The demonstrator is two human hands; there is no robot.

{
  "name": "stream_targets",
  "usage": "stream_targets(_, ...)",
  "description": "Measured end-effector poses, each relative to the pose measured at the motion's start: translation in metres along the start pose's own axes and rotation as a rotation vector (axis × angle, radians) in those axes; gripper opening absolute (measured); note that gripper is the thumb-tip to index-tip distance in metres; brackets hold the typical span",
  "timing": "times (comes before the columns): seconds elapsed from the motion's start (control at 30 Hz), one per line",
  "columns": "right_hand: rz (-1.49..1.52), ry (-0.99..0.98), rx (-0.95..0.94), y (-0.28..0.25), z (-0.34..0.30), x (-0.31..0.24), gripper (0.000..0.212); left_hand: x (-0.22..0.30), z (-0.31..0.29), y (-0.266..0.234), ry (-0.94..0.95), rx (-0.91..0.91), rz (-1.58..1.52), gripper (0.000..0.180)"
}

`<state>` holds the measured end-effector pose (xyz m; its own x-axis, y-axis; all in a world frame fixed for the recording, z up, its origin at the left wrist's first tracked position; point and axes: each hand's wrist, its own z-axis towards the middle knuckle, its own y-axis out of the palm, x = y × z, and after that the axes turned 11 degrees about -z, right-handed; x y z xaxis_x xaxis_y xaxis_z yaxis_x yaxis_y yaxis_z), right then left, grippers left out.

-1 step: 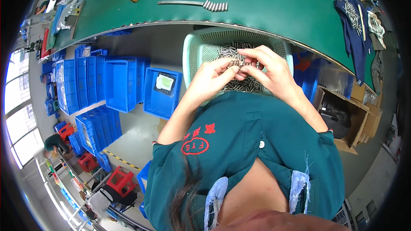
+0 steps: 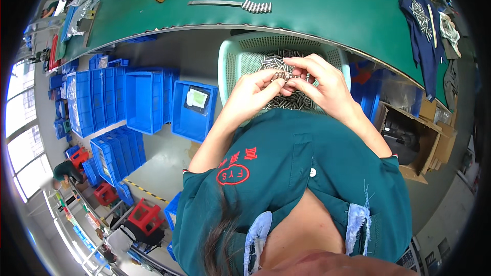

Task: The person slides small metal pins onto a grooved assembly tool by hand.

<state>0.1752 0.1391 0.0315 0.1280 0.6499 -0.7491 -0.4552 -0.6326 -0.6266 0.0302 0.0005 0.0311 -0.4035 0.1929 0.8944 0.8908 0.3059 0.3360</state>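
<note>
The left hand (image 2: 251,92) and right hand (image 2: 327,82) meet over a green tub (image 2: 225,64) and hold small metal pins (image 2: 281,76). Lots of loose pins (image 2: 296,102) lie in the tub. Past it is a green bench (image 2: 317,15). A flat bar (image 2: 215,3) lies there, with a short row of pins (image 2: 257,7) at one end. Blue bins (image 2: 188,122) stand to the left.

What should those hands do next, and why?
Maybe carry the pinched metal pins up to the green table, beside the neat row of pins. The left hand and right hand hold a few together above the basket of loose pins, and that row lies by a flat metal strip.
</note>
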Motion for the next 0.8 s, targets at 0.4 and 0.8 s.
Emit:
stream_targets(0.4, 0.022, -0.045, 0.007, 0.004, -0.003, 0.001, 0.035, -0.006, -0.001, -0.002, -0.034, 0.004, -0.043, 0.024)
stream_targets(0.8, 0.232, 0.149, -0.115, 0.011, -0.008, 0.005, 0.028, -0.003, -0.003, -0.004, -0.037, 0.031, 0.143, 0.026)
